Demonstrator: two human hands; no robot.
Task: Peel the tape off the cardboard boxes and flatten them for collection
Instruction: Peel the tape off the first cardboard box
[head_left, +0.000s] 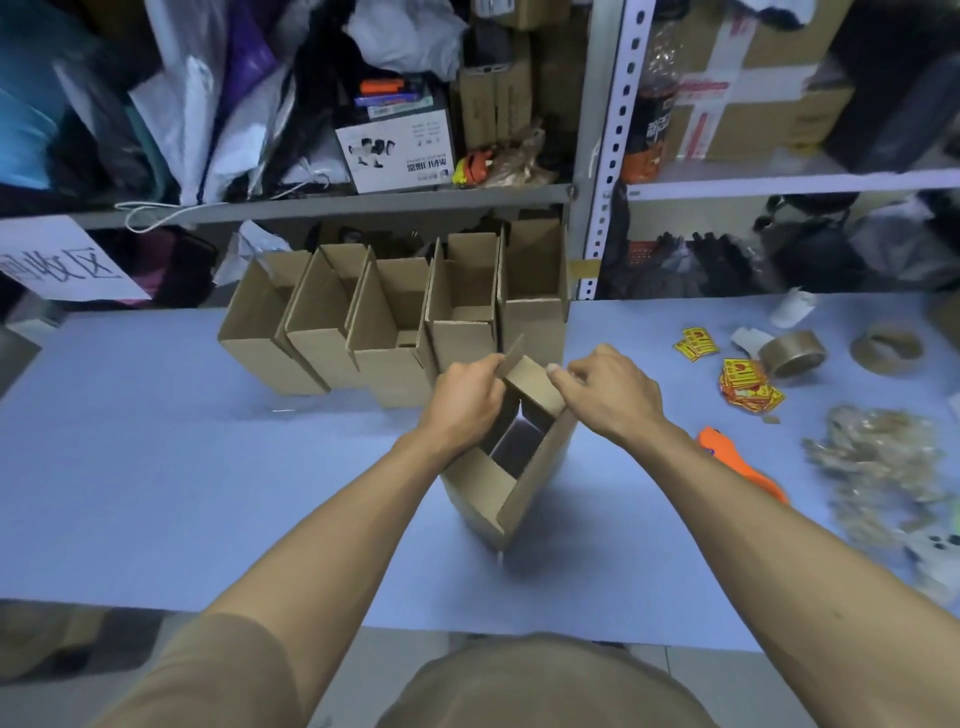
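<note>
A small open cardboard box (511, 486) stands upright in the middle of the blue table (156, 467), its top flaps raised and its inside dark. My left hand (465, 397) grips the left flap at the box's far end. My right hand (608, 397) pinches the far flap between thumb and fingers. Behind them, several more open cardboard boxes (384, 322) stand side by side in a row at the table's back edge.
To the right lie an orange box cutter (737, 462), two brown tape rolls (792, 353), yellow-red stickers (745, 384) and a heap of peeled tape (878, 462). Cluttered metal shelves (597, 156) rise behind the table. The table's left half is bare.
</note>
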